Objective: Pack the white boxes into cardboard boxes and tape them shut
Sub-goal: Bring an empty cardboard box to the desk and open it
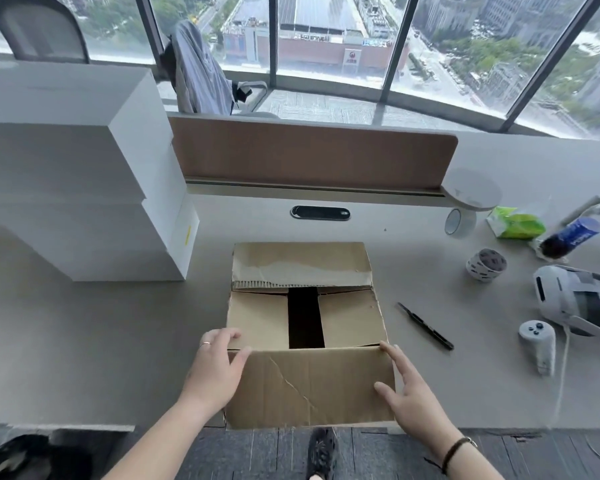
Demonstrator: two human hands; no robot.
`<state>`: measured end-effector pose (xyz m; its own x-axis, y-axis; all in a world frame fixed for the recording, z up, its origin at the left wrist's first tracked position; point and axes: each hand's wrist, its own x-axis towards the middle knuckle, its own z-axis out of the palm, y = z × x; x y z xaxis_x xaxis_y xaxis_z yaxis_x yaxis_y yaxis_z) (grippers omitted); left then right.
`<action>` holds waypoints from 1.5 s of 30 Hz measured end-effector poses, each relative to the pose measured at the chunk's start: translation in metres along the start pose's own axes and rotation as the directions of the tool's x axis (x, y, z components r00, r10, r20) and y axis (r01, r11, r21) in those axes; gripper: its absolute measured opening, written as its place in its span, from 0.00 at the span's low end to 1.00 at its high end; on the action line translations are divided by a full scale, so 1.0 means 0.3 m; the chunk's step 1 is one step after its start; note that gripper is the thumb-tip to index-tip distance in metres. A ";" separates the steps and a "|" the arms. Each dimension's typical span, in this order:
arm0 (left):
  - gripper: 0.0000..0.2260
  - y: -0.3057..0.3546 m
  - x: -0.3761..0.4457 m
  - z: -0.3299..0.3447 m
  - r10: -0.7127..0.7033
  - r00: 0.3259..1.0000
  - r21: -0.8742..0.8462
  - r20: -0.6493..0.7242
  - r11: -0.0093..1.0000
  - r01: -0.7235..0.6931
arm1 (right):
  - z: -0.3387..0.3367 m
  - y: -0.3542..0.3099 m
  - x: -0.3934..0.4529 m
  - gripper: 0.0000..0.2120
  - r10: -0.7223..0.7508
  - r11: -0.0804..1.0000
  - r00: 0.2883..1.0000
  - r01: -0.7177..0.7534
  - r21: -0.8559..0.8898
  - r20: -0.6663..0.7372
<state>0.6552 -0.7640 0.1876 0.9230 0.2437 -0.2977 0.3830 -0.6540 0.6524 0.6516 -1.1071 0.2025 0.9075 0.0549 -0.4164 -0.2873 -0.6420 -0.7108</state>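
Both hands' grip [213, 367] steadies cardboard box [307, 327]; its inside dark.

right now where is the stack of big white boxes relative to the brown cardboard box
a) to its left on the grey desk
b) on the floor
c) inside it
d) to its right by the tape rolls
a: the stack of white boxes stands on the grey desk left of the brown cardboard box, whose dark gap shows nothing white.

Brown cardboard box [309, 382], white boxes [77, 174], grey desk [84, 341], green packet [515, 226].
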 end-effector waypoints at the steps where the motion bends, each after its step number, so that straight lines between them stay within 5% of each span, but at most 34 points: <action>1: 0.13 0.001 -0.001 0.004 0.009 1.000 0.009 0.011 1.000 -0.009 | 0.003 0.013 0.005 0.32 0.001 1.000 1.000 -0.001 -0.012 -0.002; 8: 0.24 0.050 0.112 -0.027 -0.042 0.998 0.074 0.046 0.997 0.038 | -0.088 -0.095 0.162 0.22 0.005 0.998 0.996 0.000 0.060 -0.084; 16: 0.27 0.155 0.254 0.007 -0.091 0.995 0.138 0.027 0.987 0.087 | -0.103 -0.229 0.424 0.25 0.010 0.996 0.999 -0.006 -0.093 0.046; 20: 0.31 0.197 0.286 -0.013 0.010 0.998 0.122 -0.061 0.993 -0.003 | -0.105 -0.227 0.475 0.20 -0.136 0.990 0.989 0.137 0.015 -0.062; 26: 0.36 0.321 0.402 -0.086 0.106 0.993 0.101 -0.045 0.990 -0.101 | -0.196 -0.367 0.625 0.28 -0.268 0.958 0.947 0.281 0.055 -0.174; 30: 0.33 0.385 0.568 -0.116 0.186 0.981 0.221 -0.053 0.960 -0.170 | -0.223 -0.447 0.775 0.30 -0.283 0.958 0.954 0.276 -0.077 -0.101; 36: 0.31 0.328 0.737 -0.065 0.025 0.987 0.405 0.157 0.910 -0.087 | -0.143 -0.369 0.874 0.32 -0.183 0.918 0.981 0.194 -0.346 0.065; 41: 0.35 0.303 0.726 -0.056 0.055 0.983 0.424 0.173 0.897 -0.125 | -0.105 -0.355 0.855 0.32 -0.157 0.902 0.988 0.145 -0.407 0.003; 45: 0.36 0.334 0.648 -0.028 0.184 0.955 0.546 0.231 0.788 -0.284 | -0.016 -0.435 0.768 0.30 -0.277 0.742 0.961 0.200 -0.640 -0.020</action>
<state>0.8732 -0.7760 0.2009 0.9440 -0.0529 -0.3258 0.0206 -0.9757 0.2181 0.8995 -1.0144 0.2021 0.9575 0.2150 -0.1923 0.1645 -0.9546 -0.2483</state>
